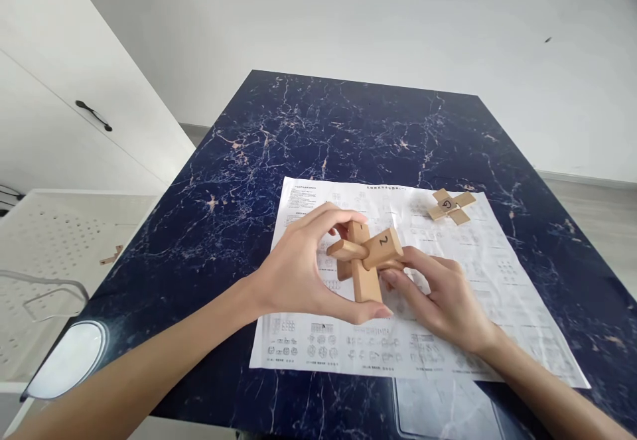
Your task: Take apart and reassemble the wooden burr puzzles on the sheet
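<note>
A wooden interlocking puzzle (367,254) of crossed light-brown bars sits over a printed instruction sheet (497,281) on the dark marble table (298,135). One bar bears a handwritten "2". My left hand (303,271) curls around the puzzle's left side, thumb under the upright bar and fingers over the top. My right hand (442,297) grips the puzzle from the right and below, fingers closed on a bar. A second, smaller wooden cross piece (450,206) lies on the sheet's far right corner, away from both hands.
A white perforated surface (44,241) stands to the left with a small wooden piece (111,256) on it. White cabinet with a black handle (93,115) at the far left. A white wall lies behind the table.
</note>
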Demonstrator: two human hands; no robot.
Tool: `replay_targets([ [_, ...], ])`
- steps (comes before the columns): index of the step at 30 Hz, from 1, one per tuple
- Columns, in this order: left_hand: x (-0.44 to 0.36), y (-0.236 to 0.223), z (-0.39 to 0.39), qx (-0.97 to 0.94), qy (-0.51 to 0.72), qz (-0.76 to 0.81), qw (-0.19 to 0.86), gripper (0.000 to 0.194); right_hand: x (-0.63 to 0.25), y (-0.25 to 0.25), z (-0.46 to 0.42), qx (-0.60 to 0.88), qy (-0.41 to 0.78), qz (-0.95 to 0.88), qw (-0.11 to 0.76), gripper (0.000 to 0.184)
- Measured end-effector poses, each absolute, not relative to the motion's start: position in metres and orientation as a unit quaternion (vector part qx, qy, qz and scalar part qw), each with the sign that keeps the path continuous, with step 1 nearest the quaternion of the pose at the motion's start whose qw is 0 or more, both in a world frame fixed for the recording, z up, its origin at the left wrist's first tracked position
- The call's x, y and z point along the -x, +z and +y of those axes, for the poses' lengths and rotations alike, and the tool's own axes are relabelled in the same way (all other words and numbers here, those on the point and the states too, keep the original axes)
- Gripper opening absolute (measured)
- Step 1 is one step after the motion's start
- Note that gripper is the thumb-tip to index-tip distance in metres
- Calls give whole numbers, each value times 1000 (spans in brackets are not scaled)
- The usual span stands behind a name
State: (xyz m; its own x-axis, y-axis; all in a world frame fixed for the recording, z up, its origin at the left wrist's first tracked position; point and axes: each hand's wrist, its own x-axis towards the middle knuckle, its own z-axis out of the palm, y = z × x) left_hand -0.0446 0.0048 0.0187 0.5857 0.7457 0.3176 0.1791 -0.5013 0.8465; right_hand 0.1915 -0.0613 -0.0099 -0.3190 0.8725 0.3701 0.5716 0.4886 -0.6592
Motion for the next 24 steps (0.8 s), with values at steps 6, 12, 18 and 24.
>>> replay_targets([
  [6, 50, 21, 16, -763, 328, 299, 469, 72, -197, -1, -63, 467, 291, -757, 353, 13],
  [12, 46, 18, 14, -744, 280, 291, 533, 61, -194, 2, -64, 462, 305, -749, 364, 16],
  [18, 43, 16, 13, -704, 231, 311, 596, 51, -191, 5, -62, 467, 370, -714, 367, 26],
  [24, 48, 11, 20, -686, 196, 307, 629, 47, -191, 15, -59, 450, 461, -658, 389, 32],
])
